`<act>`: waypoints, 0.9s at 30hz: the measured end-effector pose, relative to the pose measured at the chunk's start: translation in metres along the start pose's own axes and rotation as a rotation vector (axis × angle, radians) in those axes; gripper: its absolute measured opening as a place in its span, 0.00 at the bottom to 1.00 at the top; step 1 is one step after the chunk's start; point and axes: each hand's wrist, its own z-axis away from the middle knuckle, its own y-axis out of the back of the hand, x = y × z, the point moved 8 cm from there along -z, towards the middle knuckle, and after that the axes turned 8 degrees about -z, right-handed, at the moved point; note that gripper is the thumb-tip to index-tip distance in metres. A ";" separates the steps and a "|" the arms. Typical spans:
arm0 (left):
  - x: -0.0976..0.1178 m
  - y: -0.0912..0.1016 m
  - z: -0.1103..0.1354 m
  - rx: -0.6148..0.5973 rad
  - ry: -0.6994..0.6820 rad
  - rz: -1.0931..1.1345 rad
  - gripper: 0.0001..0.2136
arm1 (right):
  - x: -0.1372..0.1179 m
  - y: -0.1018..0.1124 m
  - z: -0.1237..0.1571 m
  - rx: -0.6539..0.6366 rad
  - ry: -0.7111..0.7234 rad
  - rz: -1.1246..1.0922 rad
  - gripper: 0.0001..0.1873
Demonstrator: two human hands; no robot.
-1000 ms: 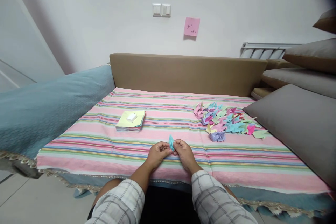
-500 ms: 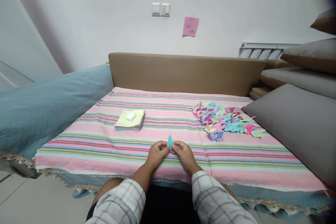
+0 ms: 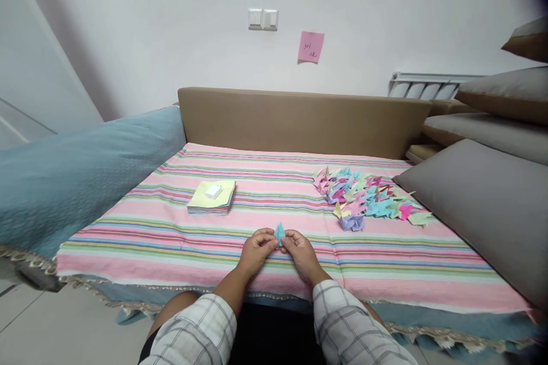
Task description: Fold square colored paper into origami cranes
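Observation:
A small piece of folded blue paper [image 3: 279,232] is pinched between my two hands, its pointed tip upward. My left hand [image 3: 257,251] grips its left side with thumb and fingers closed. On the other side, my right hand [image 3: 300,252] pinches it in the same way. Both hands are just above the striped cloth [image 3: 274,171], near its front. To the right lies a heap of folded paper cranes [image 3: 357,194] in pink, blue, green and purple. A stack of square paper sheets [image 3: 209,199], yellow on top, lies to the left.
A small white block [image 3: 213,191] rests on the paper stack. Grey cushions [image 3: 479,205] are piled at the right, and a blue-covered armrest [image 3: 98,165] borders the left. Behind the cloth stands a brown backrest [image 3: 299,122], below a wall with a pink note [image 3: 310,47].
The blue folded paper has turned slightly and now shows a broader face between my fingers. My hands have barely moved. The camera view has tilted up a little.

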 end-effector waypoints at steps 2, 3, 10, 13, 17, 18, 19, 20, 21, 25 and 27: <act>-0.002 -0.003 0.000 -0.022 0.025 0.024 0.11 | 0.000 0.000 0.000 -0.001 0.002 0.006 0.18; -0.003 -0.004 0.000 -0.034 0.044 0.041 0.11 | 0.000 0.000 0.000 -0.001 0.002 0.008 0.18; -0.007 -0.003 0.001 0.014 0.122 0.155 0.16 | -0.001 -0.002 0.001 -0.013 0.010 0.029 0.17; -0.009 -0.006 0.001 0.003 0.147 0.171 0.17 | -0.003 -0.005 0.003 -0.028 0.015 0.045 0.17; -0.010 -0.003 0.002 0.043 0.138 0.129 0.13 | -0.003 -0.007 0.003 -0.045 0.036 0.064 0.17; -0.010 -0.002 0.002 0.056 0.132 0.120 0.12 | -0.003 -0.007 0.003 -0.050 0.037 0.060 0.17; -0.009 -0.001 0.003 0.063 0.126 0.111 0.12 | -0.002 -0.008 0.002 -0.054 0.035 0.054 0.18; -0.008 -0.001 0.003 0.065 0.121 0.103 0.12 | -0.001 -0.008 0.002 -0.058 0.032 0.048 0.18; -0.007 -0.001 0.003 0.068 0.114 0.096 0.12 | -0.001 -0.008 0.002 -0.065 0.028 0.045 0.17; -0.006 0.001 0.004 0.082 0.102 0.108 0.13 | 0.001 -0.008 0.001 -0.094 0.030 0.074 0.14; -0.007 0.000 0.004 0.073 0.112 0.126 0.14 | 0.001 -0.009 0.001 -0.114 0.028 0.090 0.14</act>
